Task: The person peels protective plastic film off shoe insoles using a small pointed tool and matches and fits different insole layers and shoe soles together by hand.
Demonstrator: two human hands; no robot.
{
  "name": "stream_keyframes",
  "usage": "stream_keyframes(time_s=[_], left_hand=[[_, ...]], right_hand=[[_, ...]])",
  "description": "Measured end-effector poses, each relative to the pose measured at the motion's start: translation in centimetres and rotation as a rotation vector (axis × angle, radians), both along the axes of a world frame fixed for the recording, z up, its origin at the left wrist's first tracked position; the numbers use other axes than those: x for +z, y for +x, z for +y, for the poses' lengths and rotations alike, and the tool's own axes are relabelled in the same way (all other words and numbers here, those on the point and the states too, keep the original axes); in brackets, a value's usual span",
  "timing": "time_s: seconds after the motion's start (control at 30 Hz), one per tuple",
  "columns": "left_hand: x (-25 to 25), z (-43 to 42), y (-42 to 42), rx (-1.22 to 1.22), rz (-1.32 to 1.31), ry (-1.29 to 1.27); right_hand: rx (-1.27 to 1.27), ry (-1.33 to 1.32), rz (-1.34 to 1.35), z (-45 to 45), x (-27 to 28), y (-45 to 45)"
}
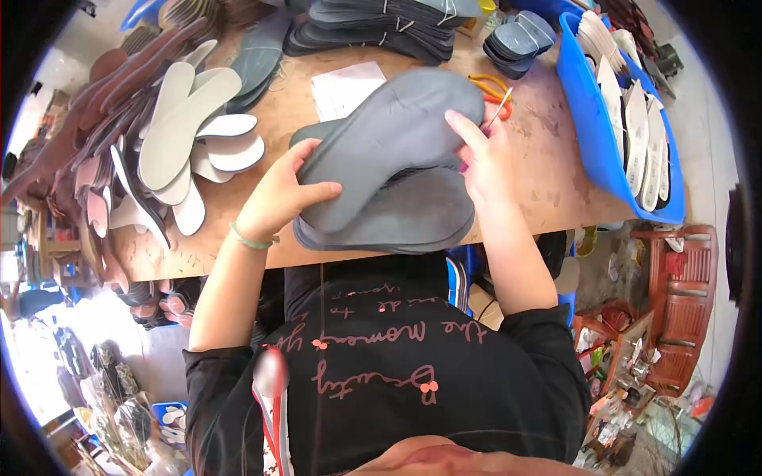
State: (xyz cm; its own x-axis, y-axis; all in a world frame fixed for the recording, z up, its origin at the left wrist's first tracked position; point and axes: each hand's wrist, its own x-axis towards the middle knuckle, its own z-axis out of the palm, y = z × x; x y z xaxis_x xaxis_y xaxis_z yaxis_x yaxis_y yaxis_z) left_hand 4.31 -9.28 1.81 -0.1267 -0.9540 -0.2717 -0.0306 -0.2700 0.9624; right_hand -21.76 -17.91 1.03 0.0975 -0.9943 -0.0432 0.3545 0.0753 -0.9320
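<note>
A dark grey insole [389,135] is held up at a slant between my two hands. My left hand [282,194] grips its lower left end, thumb on top and fingers behind. At its upper right end, my right hand [486,159] pinches the edge with the thumb on the upper face. A slim, pointed metal tool [500,107] sticks up from the right hand; its kind is unclear. A stack of dark grey insoles [409,214] lies just below the held one on the table, partly hidden by it.
The wooden table [540,166] bears a pile of pale insoles [186,119] at left and tied dark stacks [381,32] at the back. White paper [345,86] and orange-handled scissors [496,95] lie behind my hands. A blue basket [587,143] of white insoles stands right.
</note>
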Motion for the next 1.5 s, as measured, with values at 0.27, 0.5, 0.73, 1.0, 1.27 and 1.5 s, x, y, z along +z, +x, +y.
stream_keyframes(time_s=[0.27,0.5,0.73,1.0,1.27,1.5], left_hand=[[-4.0,-2.8,1.0,0.256,-0.64,-0.529],[-4.3,-3.1,0.9,0.009,-0.952,-0.591],[-4.1,-3.1,1.4,-0.06,-0.994,-0.581],[7.7,4.6,-0.9,-1.191,0.453,-0.793],[9.7,7.8,-1.6,-1.032,0.116,-1.074],[9.1,9.1,-1.5,-0.826,0.158,-1.157]], right_hand=[[0.076,-0.074,0.745,-2.5,-6.3,-3.5],[0.168,-0.053,1.09,-2.2,-5.3,-4.1],[0.182,-0.304,1.247,-4.4,-3.9,-4.8],[0.428,-0.541,1.378,-9.2,-1.1,2.9],[0.211,-1.083,1.591,-17.3,-5.9,12.0],[0.216,-1.143,1.489,-16.2,-6.4,10.8]])
